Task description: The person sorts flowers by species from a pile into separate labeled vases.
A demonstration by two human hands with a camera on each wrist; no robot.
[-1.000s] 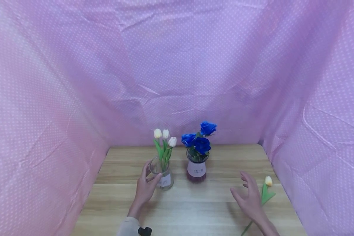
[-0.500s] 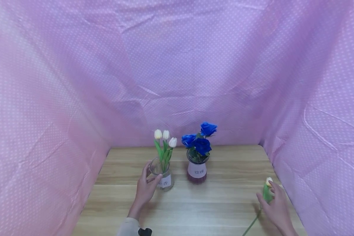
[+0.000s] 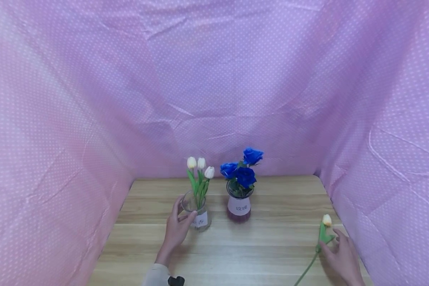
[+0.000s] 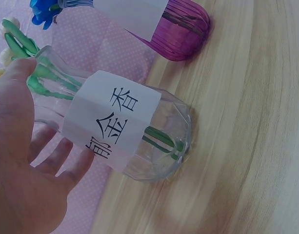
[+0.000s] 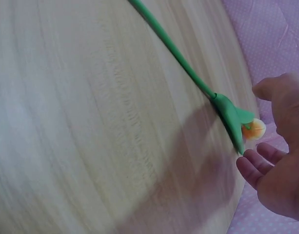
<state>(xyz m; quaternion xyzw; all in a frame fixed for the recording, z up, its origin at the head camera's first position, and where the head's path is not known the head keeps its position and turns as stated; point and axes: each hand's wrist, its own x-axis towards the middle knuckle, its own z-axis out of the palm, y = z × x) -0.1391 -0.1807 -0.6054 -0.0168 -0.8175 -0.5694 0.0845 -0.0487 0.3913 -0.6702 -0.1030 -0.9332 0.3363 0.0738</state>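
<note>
My left hand (image 3: pixel 176 230) holds a clear glass vase (image 4: pixel 169 117) near its neck, thumb at the rim and fingers on the other side. The vase stands on the table, with a white paper label (image 4: pixel 115 117) bearing dark characters. Three white tulips (image 3: pixel 201 163) with green leaves rise from it. At the table's right side, a single pale yellow tulip (image 3: pixel 327 220) lies with its green stem (image 5: pixel 181 58) pointing toward the near edge. Beside its leaves is my right hand (image 3: pixel 343 256), thumb and fingers spread apart; the right wrist view shows no grip on it.
A labelled vase with a purple base (image 3: pixel 238 217) holds blue roses (image 3: pixel 244 176) and stands right of the tulip vase. The wood-grain table (image 3: pixel 257 254) is enclosed by pink dotted cloth (image 3: pixel 214 87) at the back and both sides.
My right hand has moved right, from left of the loose tulip, across its bloom, to its right side and slightly nearer. The left hand and both vases stay in place.
</note>
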